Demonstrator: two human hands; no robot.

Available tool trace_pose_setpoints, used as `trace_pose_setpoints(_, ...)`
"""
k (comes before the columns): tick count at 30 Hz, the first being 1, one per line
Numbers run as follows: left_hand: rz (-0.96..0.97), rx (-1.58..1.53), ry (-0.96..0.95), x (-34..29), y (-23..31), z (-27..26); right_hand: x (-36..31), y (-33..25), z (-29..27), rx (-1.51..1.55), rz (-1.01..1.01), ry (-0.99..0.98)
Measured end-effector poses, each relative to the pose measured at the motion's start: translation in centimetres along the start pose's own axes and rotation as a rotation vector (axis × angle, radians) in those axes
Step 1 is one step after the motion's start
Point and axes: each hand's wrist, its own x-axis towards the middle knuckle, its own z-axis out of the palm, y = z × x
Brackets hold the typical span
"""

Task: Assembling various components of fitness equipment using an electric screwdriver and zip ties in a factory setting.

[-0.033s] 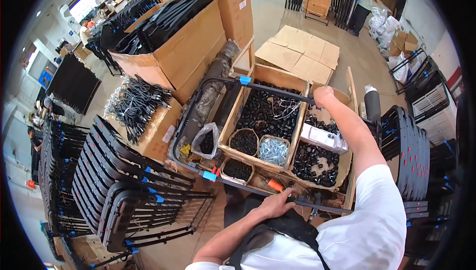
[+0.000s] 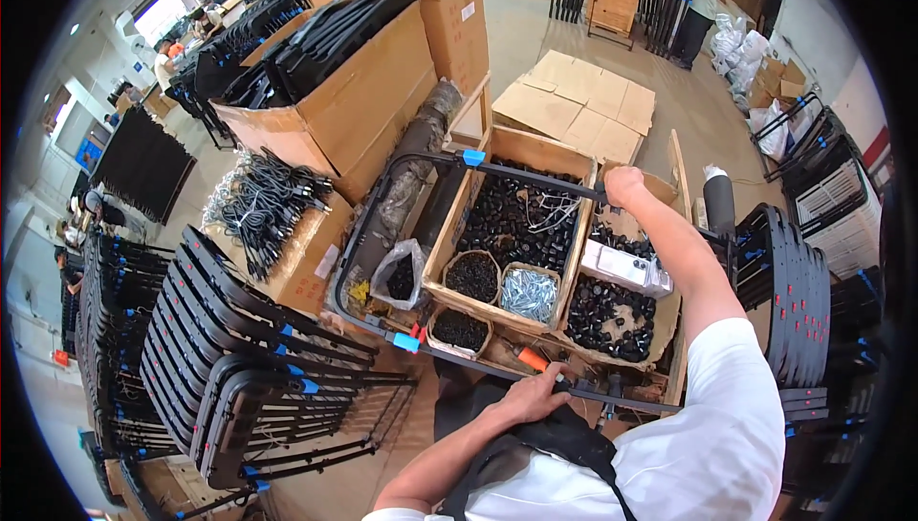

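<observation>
A black U-shaped tubular frame (image 2: 350,255) with blue clips lies across the wooden parts boxes, its bend toward the left. My right hand (image 2: 623,186) is closed round the end of its far tube, arm stretched forward. At the near tube, my left hand (image 2: 534,397) is closed, fingertips at the tube; whether a small part is also between them is hidden. An orange-handled tool (image 2: 531,358) lies just beyond the left hand. Under the frame, a wooden box (image 2: 436,259) holds black plastic caps (image 2: 516,220), dark small screws (image 2: 472,276) and silver bolts (image 2: 527,293).
A white small box (image 2: 612,263) sits on more black caps at right. Stacked black folding frames (image 2: 220,368) stand at left, beside bundled black cords (image 2: 266,206) on a carton. A large carton (image 2: 363,81) rises behind. Flattened cardboard (image 2: 579,100) lies on the floor; a co-worker (image 2: 698,10) stands far off.
</observation>
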Motion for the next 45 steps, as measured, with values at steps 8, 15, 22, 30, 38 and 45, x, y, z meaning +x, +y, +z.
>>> trace_pose_setpoints(8,0.219,0.005,-0.041,0.1,-3.2,0.4,0.9,-0.2,-1.6,-0.091,-0.006,-0.075)
trace_pose_setpoints(15,-0.039,-0.206,-0.273,0.7,0.1,-1.9,0.8,0.6,-1.4,-0.19,-0.002,-0.102)
trace_pose_setpoints(22,0.065,-0.011,-0.127,0.8,-1.3,0.2,1.2,0.0,0.3,-0.289,-0.017,-0.32)
trace_pose_setpoints(30,0.092,0.029,-0.062,-0.2,-0.3,-1.1,-0.1,-0.2,0.1,0.05,-0.112,-0.076)
trace_pose_setpoints(38,0.244,0.157,0.128,0.4,-0.1,-0.9,0.5,-1.2,3.1,0.212,0.023,0.102)
trace_pose_setpoints(45,0.342,0.493,-0.067,3.0,-0.9,0.3,1.4,-0.2,5.9,0.151,0.023,0.221)
